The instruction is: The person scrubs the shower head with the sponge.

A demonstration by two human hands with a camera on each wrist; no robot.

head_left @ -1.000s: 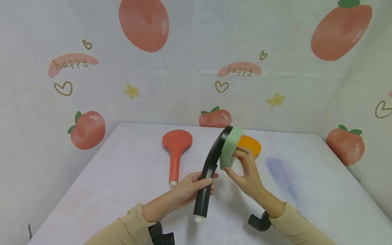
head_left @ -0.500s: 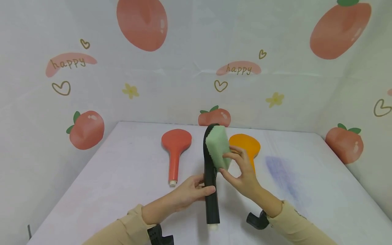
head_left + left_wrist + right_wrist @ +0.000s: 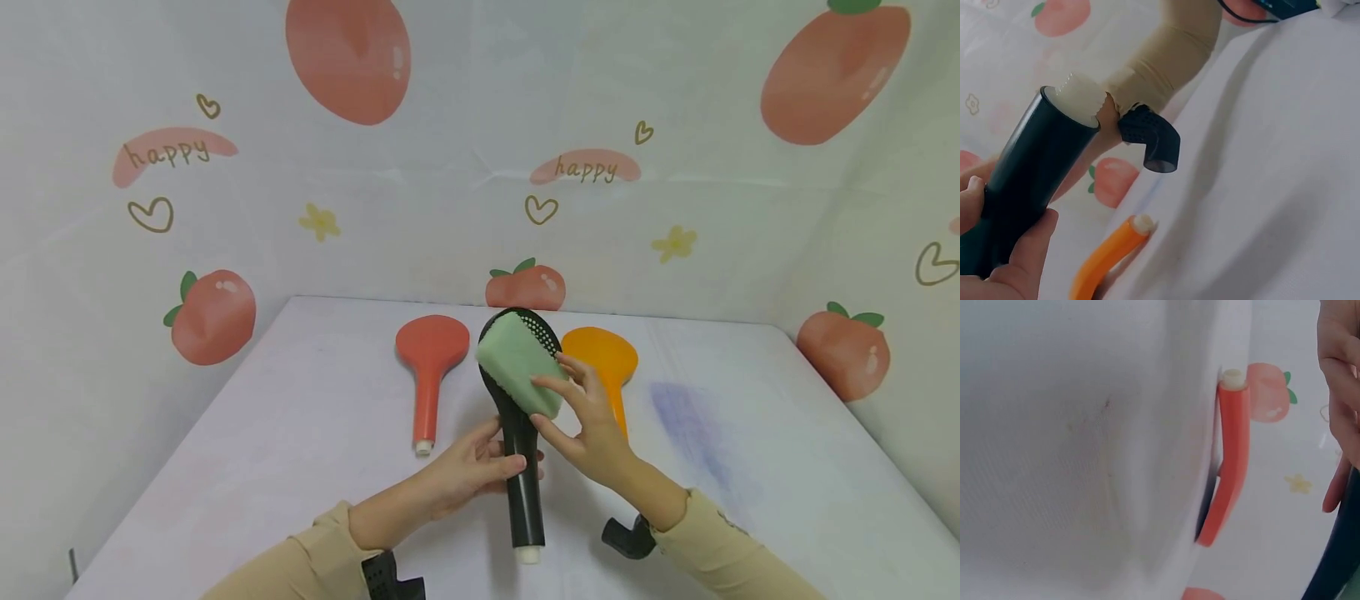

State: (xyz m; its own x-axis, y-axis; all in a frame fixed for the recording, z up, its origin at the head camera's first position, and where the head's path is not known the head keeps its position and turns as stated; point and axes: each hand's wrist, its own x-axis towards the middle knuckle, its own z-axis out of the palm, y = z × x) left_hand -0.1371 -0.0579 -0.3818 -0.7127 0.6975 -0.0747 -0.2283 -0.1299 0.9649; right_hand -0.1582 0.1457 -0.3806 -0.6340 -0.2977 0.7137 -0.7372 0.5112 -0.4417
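My left hand point(image 3: 472, 471) grips the handle of a black shower head point(image 3: 525, 508) and holds it upright above the table. Its round, perforated face is turned toward me, partly covered by a pale green sponge point(image 3: 517, 358). With fingertips and thumb, my right hand point(image 3: 596, 433) pinches the sponge by its right side, against the face. In the left wrist view, the handle's white threaded end point(image 3: 1079, 100) points up, and the left hand's thumb point(image 3: 1032, 247) lies along the black handle. Only a green corner of the sponge point(image 3: 1352, 584) shows in the right wrist view.
A red shower head point(image 3: 432, 342) lies on the white table point(image 3: 315, 433) to the left. An orange one point(image 3: 606, 354) lies behind my right hand. Black wrist mounts point(image 3: 630, 537) sit at both sleeves. A patterned cloth point(image 3: 420, 192) hangs behind the table.
My left hand has turned the shower head from edge-on and leaning right to upright, with its perforated face toward me. The sponge, still pinched in my right hand, has shifted left with it.
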